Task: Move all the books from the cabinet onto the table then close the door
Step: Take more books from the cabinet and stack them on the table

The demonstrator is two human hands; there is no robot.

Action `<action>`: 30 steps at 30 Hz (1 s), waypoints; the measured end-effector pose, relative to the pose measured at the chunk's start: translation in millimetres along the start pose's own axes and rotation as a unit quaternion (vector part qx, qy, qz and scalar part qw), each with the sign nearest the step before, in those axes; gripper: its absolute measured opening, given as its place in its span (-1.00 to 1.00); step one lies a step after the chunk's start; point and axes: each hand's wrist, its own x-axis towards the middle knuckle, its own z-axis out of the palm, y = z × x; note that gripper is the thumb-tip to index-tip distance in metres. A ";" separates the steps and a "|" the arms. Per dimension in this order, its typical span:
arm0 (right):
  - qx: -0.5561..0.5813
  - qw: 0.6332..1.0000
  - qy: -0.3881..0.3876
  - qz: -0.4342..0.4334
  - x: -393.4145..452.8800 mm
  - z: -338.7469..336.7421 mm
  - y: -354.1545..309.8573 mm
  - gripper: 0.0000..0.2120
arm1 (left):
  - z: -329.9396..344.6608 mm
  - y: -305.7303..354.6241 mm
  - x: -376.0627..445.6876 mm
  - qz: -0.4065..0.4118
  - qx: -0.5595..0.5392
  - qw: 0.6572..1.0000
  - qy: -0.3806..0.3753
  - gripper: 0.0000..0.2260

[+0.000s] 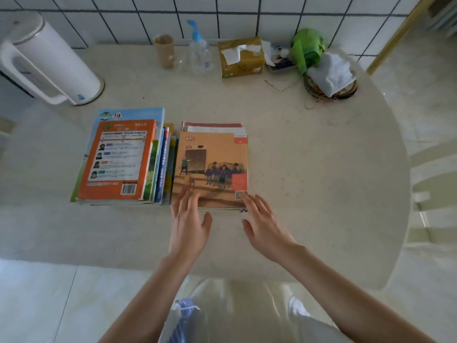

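Two stacks of books lie side by side on the beige table (309, 169). The left stack (121, 159) has an orange-and-white cover on top. The right stack (212, 167) is topped by an orange picture book showing several children. My left hand (189, 219) is at the near left corner of the right stack, fingers straight and lying on the top cover. My right hand (262, 219) is at the near right corner, fingers spread and straight, fingertips touching the corner. Neither hand holds anything. The cabinet is not in view.
A white electric kettle (47, 63) stands at the back left. Along the tiled wall stand a brown cup (165, 50), a clear bottle with a blue pump (199, 53), a tissue pack (241, 56), a green bag (308, 49) and a white cloth on a round holder (330, 75).
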 end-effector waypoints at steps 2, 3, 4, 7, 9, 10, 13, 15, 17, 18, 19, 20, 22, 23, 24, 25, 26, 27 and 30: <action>-0.002 1.000 0.024 0.010 -17.9 6.1 -1.5 -0.42 | 3.2 3.0 -14.1 0.060 -0.030 0.998 -0.007 -0.55; -0.002 0.999 0.036 0.017 -25.4 8.4 -3.5 -0.43 | 5.0 4.9 -18.8 0.080 -0.042 0.996 -0.016 -0.58; -0.002 0.999 0.048 0.021 -31.8 11.4 -5.2 -0.44 | 6.3 6.2 -21.0 0.101 -0.054 0.993 -0.023 -0.59; -0.009 0.995 0.088 0.046 -47.7 24.1 -10.5 -0.45 | 7.2 5.8 -24.2 0.173 -0.080 0.980 -0.052 -0.62; -0.001 0.988 0.126 0.086 -59.5 36.4 -17.0 -0.48 | 6.4 -3.8 -26.9 0.233 -0.061 0.967 -0.084 -0.63; 0.007 0.982 0.148 0.117 -68.8 44.4 -22.6 -0.49 | 4.5 -9.9 -29.9 0.259 -0.047 0.959 -0.102 -0.63; 0.023 0.959 0.187 0.210 -95.8 61.4 -33.6 -0.50 | -1.0 -18.9 -40.1 0.302 -0.025 0.941 -0.147 -0.64; 0.025 0.946 0.199 0.254 -116.7 73.2 -41.6 -0.50 | -3.5 -23.1 -49.2 0.316 -0.024 0.932 -0.174 -0.66; 0.029 0.932 0.216 0.289 -139.9 85.0 -53.2 -0.50 | -5.7 -24.3 -62.1 0.339 -0.027 0.918 -0.202 -0.67; 0.034 0.925 0.225 0.304 -152.0 90.3 -60.5 -0.51 | -6.3 -23.7 -69.5 0.348 -0.031 0.911 -0.221 -0.67; 0.041 0.920 0.229 0.315 -162.7 95.8 -67.9 -0.51 | -6.8 -23.1 -76.0 0.352 -0.033 0.904 -0.239 -0.67; 0.044 0.917 0.233 0.321 -170.1 101.4 -72.9 -0.52 | -8.0 -21.9 -80.4 0.352 -0.035 0.900 -0.253 -0.67; 0.053 0.898 0.255 0.355 -200.7 116.5 -84.8 -0.52 | -4.0 -13.7 -97.7 0.382 -0.032 0.878 -0.286 -0.68; 0.060 0.889 0.265 0.370 -214.4 124.0 -89.9 -0.52 | -2.3 -10.5 -105.8 0.397 -0.030 0.869 -0.296 -0.69; 0.068 0.877 0.276 0.387 -230.6 133.2 -95.9 -0.52 | 0.3 -6.4 -116.0 0.418 -0.027 0.856 -0.304 -0.70; 0.076 0.868 0.283 0.402 -243.8 141.8 -100.7 -0.53 | 2.4 -3.7 -124.2 0.435 -0.025 0.845 -0.309 -0.71; 0.084 0.854 0.294 0.420 -262.0 151.6 -106.6 -0.53 | 6.1 1.2 -136.5 0.458 -0.021 0.830 -0.317 -0.71; 0.088 0.845 0.302 0.433 -275.6 159.9 -110.6 -0.53 | 9.0 4.7 -145.8 0.473 -0.019 0.819 -0.325 -0.71; 0.101 0.807 0.333 0.478 -326.3 186.9 -126.3 -0.54 | 19.7 16.9 -186.0 0.519 -0.008 0.776 -0.358 -0.72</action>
